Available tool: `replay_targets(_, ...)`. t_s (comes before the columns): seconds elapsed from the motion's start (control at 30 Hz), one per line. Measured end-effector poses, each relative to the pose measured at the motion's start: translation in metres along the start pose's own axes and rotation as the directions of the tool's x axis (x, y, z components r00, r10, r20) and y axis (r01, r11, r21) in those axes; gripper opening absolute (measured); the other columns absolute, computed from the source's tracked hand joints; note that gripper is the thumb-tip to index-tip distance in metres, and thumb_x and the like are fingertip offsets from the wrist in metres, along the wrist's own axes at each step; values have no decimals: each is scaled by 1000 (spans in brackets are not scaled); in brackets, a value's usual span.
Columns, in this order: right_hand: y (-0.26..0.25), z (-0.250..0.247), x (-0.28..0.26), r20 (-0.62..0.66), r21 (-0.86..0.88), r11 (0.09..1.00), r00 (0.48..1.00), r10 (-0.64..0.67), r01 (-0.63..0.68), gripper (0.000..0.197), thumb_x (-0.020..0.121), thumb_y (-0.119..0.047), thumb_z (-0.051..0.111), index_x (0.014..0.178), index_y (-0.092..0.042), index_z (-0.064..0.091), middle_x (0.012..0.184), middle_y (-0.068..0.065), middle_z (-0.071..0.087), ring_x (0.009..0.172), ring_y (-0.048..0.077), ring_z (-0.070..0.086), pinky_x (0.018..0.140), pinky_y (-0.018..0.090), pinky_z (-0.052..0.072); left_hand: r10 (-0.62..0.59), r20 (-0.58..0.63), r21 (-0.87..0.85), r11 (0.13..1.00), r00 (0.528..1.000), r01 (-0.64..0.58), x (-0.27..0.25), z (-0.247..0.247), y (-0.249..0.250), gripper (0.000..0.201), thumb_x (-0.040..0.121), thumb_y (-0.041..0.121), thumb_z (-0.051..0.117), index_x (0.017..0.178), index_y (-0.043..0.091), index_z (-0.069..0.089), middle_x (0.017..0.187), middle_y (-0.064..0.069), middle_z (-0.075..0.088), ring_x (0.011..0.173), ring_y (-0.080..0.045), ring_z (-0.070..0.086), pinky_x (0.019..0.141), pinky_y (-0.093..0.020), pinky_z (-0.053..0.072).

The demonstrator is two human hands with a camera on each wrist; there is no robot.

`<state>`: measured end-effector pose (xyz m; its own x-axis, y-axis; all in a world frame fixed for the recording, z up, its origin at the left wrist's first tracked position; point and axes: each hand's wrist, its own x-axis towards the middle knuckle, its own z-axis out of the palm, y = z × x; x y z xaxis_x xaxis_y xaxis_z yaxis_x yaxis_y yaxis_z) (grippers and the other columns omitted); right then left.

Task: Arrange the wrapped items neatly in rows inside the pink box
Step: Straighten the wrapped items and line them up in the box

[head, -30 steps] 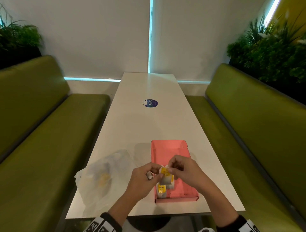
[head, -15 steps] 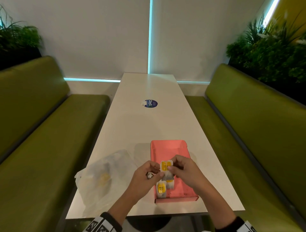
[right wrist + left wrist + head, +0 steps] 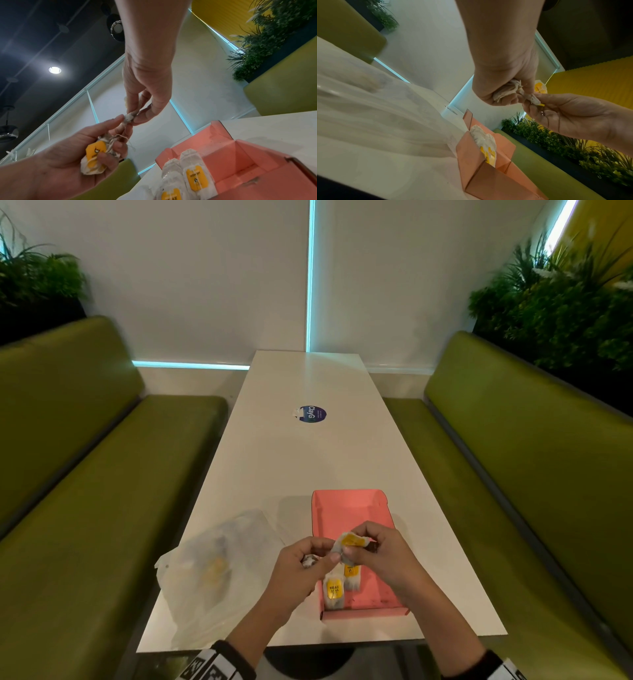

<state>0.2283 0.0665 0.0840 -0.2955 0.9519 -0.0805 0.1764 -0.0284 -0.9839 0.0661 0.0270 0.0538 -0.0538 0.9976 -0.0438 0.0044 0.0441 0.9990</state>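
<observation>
Left hand (image 3: 301, 563) clutches bunched wrapped items (image 3: 95, 159); right hand (image 3: 376, 553) pinches one wrapped item (image 3: 351, 542) above pink box (image 3: 346, 508); two laid items (image 3: 340, 585) inside; clear plastic bag (image 3: 212, 570) left on white table (image 3: 301, 460).

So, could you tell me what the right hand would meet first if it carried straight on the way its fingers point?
Most likely the left hand. The right hand points toward it, both pinching the same wrapped item above the pink box. Depth is unclear, but they look nearly touching.

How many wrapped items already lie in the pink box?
2: one with a yellow label at the near left corner of the pink box, another beside it. More are bunched in the left hand.
</observation>
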Motion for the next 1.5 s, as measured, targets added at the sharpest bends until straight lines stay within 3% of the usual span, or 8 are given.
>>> replay_targets(0.33,-2,10,-1,-97,232,972,995,-4,27,7,81,1,66,85,-4,66,68,1,67,59,5,60,53,17,47,-23,-17,-36,999,1000,22,1,4,3,8,85,17,66,92,16,70,60,9,61,54,-4,52,51,-21,42)
replay_targets(0.53,-1,8,1,-82,279,960,996,27,-3,8,83,0,64,90,-2,67,79,10,69,68,15,63,63,22,55,10,4,26,1000,1000,-11,1,3,3,6,85,18,67,80,17,70,68,2,64,55,-5,52,57,-27,44)
replay_targets(0.7,-3,5,2,-78,189,982,997,10,5,8,84,1,63,90,-2,66,74,6,69,67,11,64,63,20,55,2,-48,22,1000,999,-1,4,3,-1,17,85,22,67,100,29,67,76,10,67,61,-2,57,61,-27,49)
replay_targets(0.93,-7,1,6,-124,63,998,992,20,-13,4,85,-12,66,84,-9,68,70,0,64,65,9,58,58,17,49,34,-40,70,997,999,-32,6,3,-4,5,84,15,68,84,19,70,64,16,64,58,4,56,52,-10,40)
replay_targets(1.03,-6,-1,7,-142,28,1000,990,3,1,5,82,-12,69,77,-10,70,66,-2,63,62,9,54,58,19,45,18,-70,27,1000,997,-16,4,2,-5,12,81,17,71,91,24,70,77,14,69,64,2,59,54,-12,43)
replay_targets(1.17,-4,-6,6,-68,-203,979,998,-19,5,10,76,-14,76,70,-16,68,73,-3,61,66,8,51,61,14,42,32,-46,3,999,998,-32,4,-1,-6,31,78,22,73,107,31,66,100,15,70,69,1,61,60,-15,48)
replay_targets(1.33,-5,-7,4,-8,-207,978,1000,28,-29,8,74,-14,78,76,-15,70,75,0,63,70,10,54,64,17,45,104,-4,54,993,995,-104,6,1,-9,7,78,23,71,80,29,74,87,10,72,81,-5,64,72,-20,49)
replay_targets(1.5,0,-5,2,16,-326,944,998,59,-51,18,70,-16,81,84,-14,71,82,2,67,72,7,59,62,15,47,98,-43,83,992,994,-94,7,3,-15,7,81,20,70,79,26,73,84,6,70,79,-7,63,72,-22,48)
